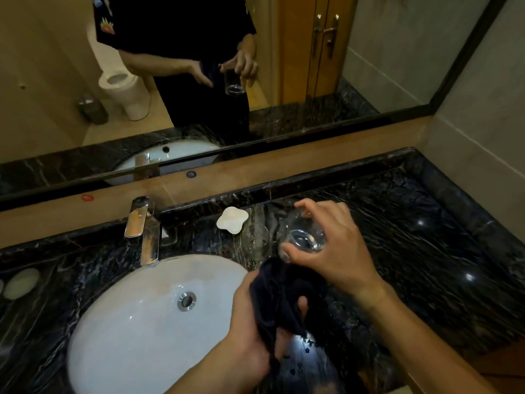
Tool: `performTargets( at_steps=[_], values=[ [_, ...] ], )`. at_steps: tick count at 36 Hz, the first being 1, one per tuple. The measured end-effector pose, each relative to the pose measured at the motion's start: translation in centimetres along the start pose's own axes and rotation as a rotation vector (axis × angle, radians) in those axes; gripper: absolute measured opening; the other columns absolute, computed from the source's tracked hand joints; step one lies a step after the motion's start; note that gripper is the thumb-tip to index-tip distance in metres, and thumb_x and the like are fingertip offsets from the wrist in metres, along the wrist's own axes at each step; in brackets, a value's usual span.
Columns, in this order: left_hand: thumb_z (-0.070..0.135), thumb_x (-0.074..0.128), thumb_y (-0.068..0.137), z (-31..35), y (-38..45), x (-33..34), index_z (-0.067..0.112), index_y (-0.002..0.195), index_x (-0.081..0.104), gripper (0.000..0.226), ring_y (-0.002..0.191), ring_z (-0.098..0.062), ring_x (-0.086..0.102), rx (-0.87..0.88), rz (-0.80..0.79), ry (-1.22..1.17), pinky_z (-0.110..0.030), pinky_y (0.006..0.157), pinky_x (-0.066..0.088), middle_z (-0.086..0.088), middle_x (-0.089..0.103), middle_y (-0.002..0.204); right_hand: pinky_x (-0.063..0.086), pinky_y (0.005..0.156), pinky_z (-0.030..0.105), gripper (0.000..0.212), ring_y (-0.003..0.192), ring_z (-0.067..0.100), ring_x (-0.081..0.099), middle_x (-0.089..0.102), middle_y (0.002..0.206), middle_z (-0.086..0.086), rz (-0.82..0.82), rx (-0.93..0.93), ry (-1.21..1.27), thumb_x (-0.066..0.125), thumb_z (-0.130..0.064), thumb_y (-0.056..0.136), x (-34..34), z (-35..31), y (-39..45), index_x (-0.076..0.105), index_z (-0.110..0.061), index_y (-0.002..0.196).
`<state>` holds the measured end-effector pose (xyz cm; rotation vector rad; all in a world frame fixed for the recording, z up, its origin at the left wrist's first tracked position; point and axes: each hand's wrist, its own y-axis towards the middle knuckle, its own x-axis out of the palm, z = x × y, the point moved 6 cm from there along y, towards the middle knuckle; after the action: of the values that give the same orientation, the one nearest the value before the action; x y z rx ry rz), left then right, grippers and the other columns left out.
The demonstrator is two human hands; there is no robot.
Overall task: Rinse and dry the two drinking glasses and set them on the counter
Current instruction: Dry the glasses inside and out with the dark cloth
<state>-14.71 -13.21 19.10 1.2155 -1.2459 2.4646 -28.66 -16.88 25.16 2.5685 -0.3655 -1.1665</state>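
My right hand (335, 245) grips a clear drinking glass (305, 237) from above, tilted, just over the black marble counter (426, 237) to the right of the sink. A second clear glass (255, 240) stands on the counter just left of it, hard to make out against the dark stone. My left hand (250, 331) holds a dark cloth (284, 297) bunched up over the sink's right rim, right below the held glass. The mirror above repeats the hands and glass.
A white oval basin (136, 322) with a metal drain sits at the lower left, a chrome tap (145, 228) behind it. A white flower-shaped dish (231, 220) rests at the counter's back edge. Pale oval soap (21, 282) lies at the far left. The wall closes the right side.
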Motion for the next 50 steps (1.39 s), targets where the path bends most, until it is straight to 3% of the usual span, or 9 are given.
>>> performTargets(
  at_steps=[6,12,18,23,28,32,36,43,50],
  values=[
    [0.050,0.060,0.089,4.5,-2.0,1.5,0.044,0.118,0.061,0.029,0.102,-0.008,0.068,0.716,0.096,0.611,-0.027,0.080,0.057,0.012,0.072,0.113,0.049,0.083,0.023,0.080,0.094,0.008,0.056,0.061,0.101,-0.016,-0.035,0.229,0.307,0.077,-0.068,0.058,-0.4,1.4,-1.3,0.053,-0.042,0.130],
    [0.054,0.048,0.088,1.5,-1.8,2.1,0.055,0.137,0.040,0.050,0.141,0.002,0.031,0.906,-0.081,0.921,-0.017,0.110,0.035,0.025,0.036,0.150,0.050,0.084,0.027,0.078,0.085,0.003,0.063,0.072,0.094,-0.001,0.123,0.395,0.730,0.085,-0.050,0.052,0.7,0.9,-1.4,0.048,-0.039,0.121],
    [0.037,0.057,0.082,4.3,-0.1,3.6,0.029,0.100,0.076,0.027,0.102,-0.018,0.070,0.681,-0.047,0.525,-0.024,0.080,0.056,-0.002,0.075,0.106,0.056,0.088,0.040,0.076,0.098,0.006,0.067,0.070,0.102,-0.015,-0.035,0.360,0.611,0.083,-0.054,0.058,1.3,0.2,-2.7,0.050,-0.045,0.126],
    [0.028,0.062,0.090,5.8,0.9,4.4,0.016,0.108,0.072,0.024,0.099,-0.026,0.071,0.605,-0.017,0.497,-0.033,0.082,0.058,-0.011,0.075,0.106,0.053,0.095,0.030,0.078,0.115,0.004,0.060,0.063,0.124,-0.010,0.018,0.224,0.519,0.082,-0.051,0.063,0.0,-1.2,-2.5,0.051,-0.042,0.133],
    [0.034,0.052,0.095,2.6,2.0,2.9,0.006,0.122,0.067,0.041,0.105,-0.032,0.068,0.173,0.045,0.266,-0.040,0.088,0.056,-0.017,0.070,0.117,0.049,0.095,0.025,0.074,0.108,0.014,0.061,0.060,0.112,-0.015,0.165,0.084,0.420,0.081,-0.045,0.064,-1.3,-2.1,-1.8,0.053,-0.037,0.132],
    [0.037,0.049,0.094,1.3,2.0,2.3,0.007,0.102,0.075,0.040,0.073,-0.025,0.073,0.021,0.007,0.157,-0.029,0.051,0.057,-0.013,0.074,0.094,0.050,0.093,0.022,0.077,0.107,0.016,0.060,0.053,0.113,-0.027,0.133,-0.075,0.263,0.084,-0.040,0.062,-0.9,-2.6,-1.1,0.055,-0.026,0.131],
    [0.030,0.054,0.091,0.5,1.4,0.4,0.004,0.096,0.073,0.033,0.079,-0.030,0.069,-0.062,0.041,0.176,-0.027,0.042,0.053,-0.016,0.071,0.091,0.052,0.093,0.027,0.074,0.108,0.016,0.058,0.056,0.112,-0.018,0.120,-0.087,0.231,0.086,-0.034,0.062,-0.7,-1.2,-0.8,0.059,-0.018,0.129],
    [0.040,0.058,0.081,-0.2,1.5,-1.0,0.010,0.083,0.080,0.037,0.072,-0.023,0.073,-0.101,0.022,0.205,-0.035,0.070,0.054,-0.010,0.075,0.091,0.055,0.093,0.030,0.076,0.106,0.016,0.066,0.058,0.116,0.000,0.056,0.023,0.476,0.089,-0.034,0.058,1.5,-1.8,-2.4,0.059,-0.029,0.127],
    [0.024,0.056,0.087,-0.6,0.4,-3.6,0.000,0.096,0.075,0.032,0.082,-0.034,0.069,-0.165,-0.013,0.226,-0.046,0.077,0.052,-0.020,0.071,0.101,0.054,0.093,0.026,0.070,0.105,0.015,0.062,0.055,0.112,-0.021,0.099,0.036,0.311,0.082,-0.043,0.064,1.2,2.5,-2.9,0.056,-0.031,0.128]
  ],
)
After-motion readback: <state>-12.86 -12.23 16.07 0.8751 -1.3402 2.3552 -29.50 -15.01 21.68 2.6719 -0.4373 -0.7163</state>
